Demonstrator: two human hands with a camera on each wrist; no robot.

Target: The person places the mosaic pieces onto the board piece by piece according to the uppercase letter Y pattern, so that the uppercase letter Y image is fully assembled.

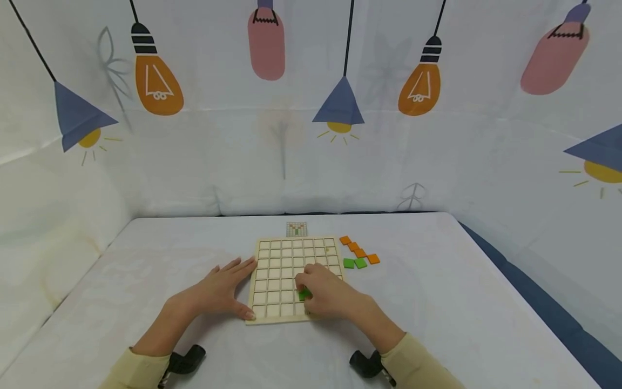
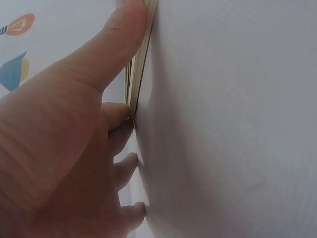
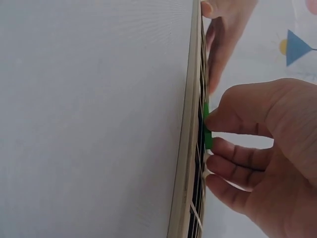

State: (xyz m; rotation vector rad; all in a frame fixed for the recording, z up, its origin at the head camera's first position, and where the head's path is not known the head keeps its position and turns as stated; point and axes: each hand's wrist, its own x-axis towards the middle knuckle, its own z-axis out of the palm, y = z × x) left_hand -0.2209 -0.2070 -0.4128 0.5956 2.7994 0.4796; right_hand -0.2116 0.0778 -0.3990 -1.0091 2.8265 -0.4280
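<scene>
A wooden grid board [image 1: 274,287] with square cells lies on the white table in the head view. My left hand [image 1: 221,289] rests at its left edge, fingers spread, the thumb on the near left corner. In the left wrist view that thumb [image 2: 116,42] lies along the board's rim. Over the lower right cells, my right hand [image 1: 331,292] pinches a green square tile [image 1: 304,294]. The right wrist view shows this tile [image 3: 208,141] between thumb and fingertips, against the board's surface. Part of the grid is hidden under the right hand.
Right of the board lie several orange tiles [image 1: 360,253] and two green tiles [image 1: 349,263]. A small patterned card [image 1: 296,229] sits just beyond the board's far edge. Black wrist-camera mounts [image 1: 187,361] are strapped at both wrists. A lamp-printed curtain [image 1: 291,146] hangs behind the table.
</scene>
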